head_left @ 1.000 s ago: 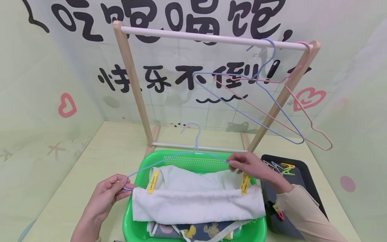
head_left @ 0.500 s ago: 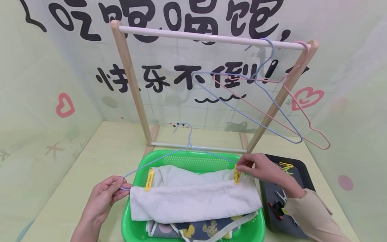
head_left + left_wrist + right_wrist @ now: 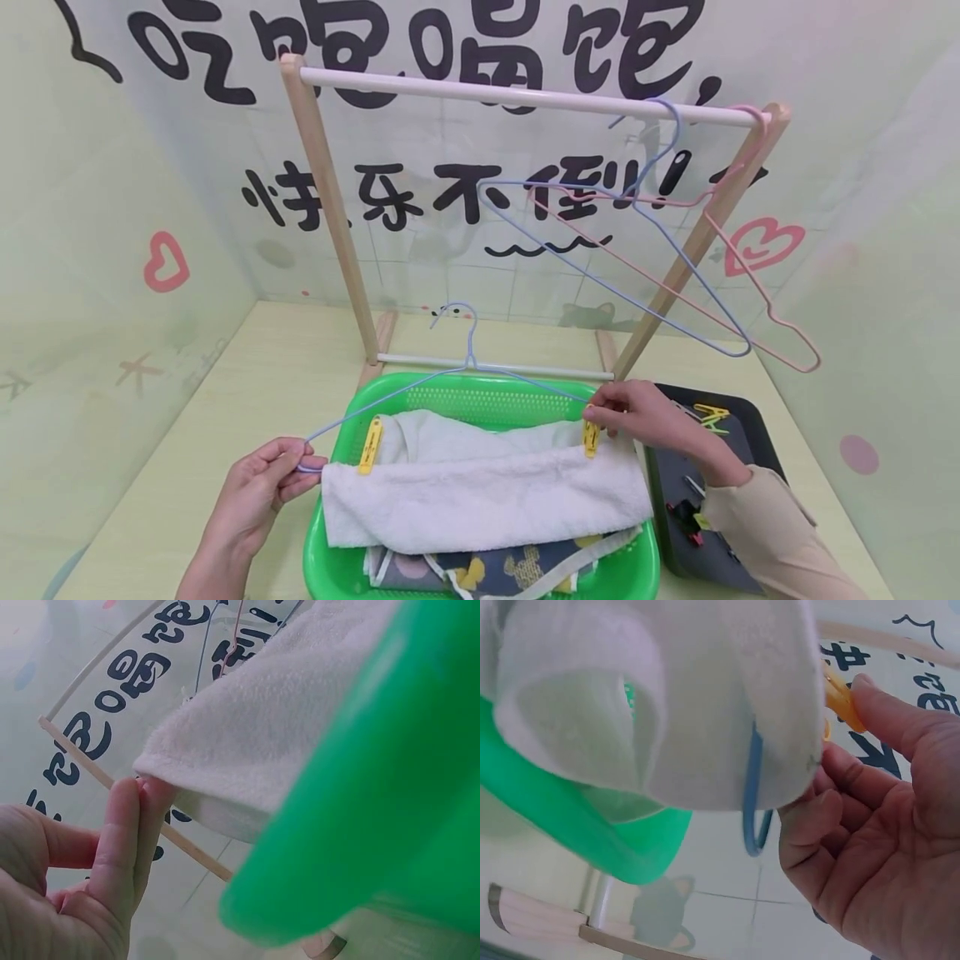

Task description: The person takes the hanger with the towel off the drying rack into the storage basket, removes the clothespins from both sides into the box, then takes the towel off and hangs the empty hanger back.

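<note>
A white towel [image 3: 487, 504] is draped over a blue wire hanger [image 3: 471, 360] above the green basket [image 3: 487, 402]. My left hand [image 3: 258, 483] holds the hanger's left end beside the towel's corner. With my right hand [image 3: 641, 414] I pinch the yellow clothespin [image 3: 591, 435] on the towel's right side, by the hanger's right arm. Another yellow clothespin [image 3: 370, 446] grips the towel's left side. In the right wrist view, the hanger's end [image 3: 751, 802] pokes out below the towel [image 3: 712, 690], near the clothespin [image 3: 844, 701]. The towel hides the hanger's lower bar.
Behind the basket stands a wooden rack [image 3: 326, 192] with a blue hanger [image 3: 551, 246] and a pink hanger [image 3: 765, 292] on its right side. A dark tray [image 3: 738, 417] with several clothespins lies right of the basket. Patterned cloth [image 3: 495, 571] is under the towel.
The hanger has shifted left. My right hand has gone from the hanger's right arm to the right clothespin, which now sits further left and higher. My left hand stays nearly in place.
</note>
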`<state>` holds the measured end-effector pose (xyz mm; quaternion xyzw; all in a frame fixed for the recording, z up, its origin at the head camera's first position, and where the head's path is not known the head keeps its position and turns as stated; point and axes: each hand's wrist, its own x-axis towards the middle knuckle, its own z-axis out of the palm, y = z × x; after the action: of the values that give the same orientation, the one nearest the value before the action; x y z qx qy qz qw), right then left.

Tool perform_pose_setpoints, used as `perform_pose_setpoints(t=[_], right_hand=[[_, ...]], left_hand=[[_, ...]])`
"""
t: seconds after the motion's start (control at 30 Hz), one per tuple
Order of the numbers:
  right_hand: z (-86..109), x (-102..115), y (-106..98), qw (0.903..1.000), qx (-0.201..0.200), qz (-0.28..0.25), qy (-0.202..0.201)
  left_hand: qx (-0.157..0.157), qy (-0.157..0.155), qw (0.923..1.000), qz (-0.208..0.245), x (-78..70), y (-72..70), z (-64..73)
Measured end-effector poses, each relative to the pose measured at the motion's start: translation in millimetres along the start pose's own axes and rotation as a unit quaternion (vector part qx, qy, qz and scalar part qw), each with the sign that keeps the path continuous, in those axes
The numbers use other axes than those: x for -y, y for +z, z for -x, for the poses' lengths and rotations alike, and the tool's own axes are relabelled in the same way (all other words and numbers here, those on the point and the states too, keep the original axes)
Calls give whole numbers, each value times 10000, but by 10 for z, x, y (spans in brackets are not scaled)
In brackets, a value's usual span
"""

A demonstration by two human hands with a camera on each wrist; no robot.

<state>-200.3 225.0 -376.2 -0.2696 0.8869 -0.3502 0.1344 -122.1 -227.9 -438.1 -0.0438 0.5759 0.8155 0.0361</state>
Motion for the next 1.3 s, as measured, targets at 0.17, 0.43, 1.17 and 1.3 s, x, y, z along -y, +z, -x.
perform_pose_setpoints(t=[0.17,0.43,1.17,1.3], right_hand=[[4,-38,19,9994,-189,-121,-245],[26,-39,66,9927,-1080,-544,35],[595,-435,-345,9488,-2672,-427,1629],[776,-673,-286,9520,-2264,552,1986]], left_hand=[[-11,-62,10000,-27,-4,-2,1],[-148,-159,9997,-82,-23,-11,-3],[-83,-170,9998,-5,-14,-14,-13],[-72,-182,9998,16,-10,-19,-14]])
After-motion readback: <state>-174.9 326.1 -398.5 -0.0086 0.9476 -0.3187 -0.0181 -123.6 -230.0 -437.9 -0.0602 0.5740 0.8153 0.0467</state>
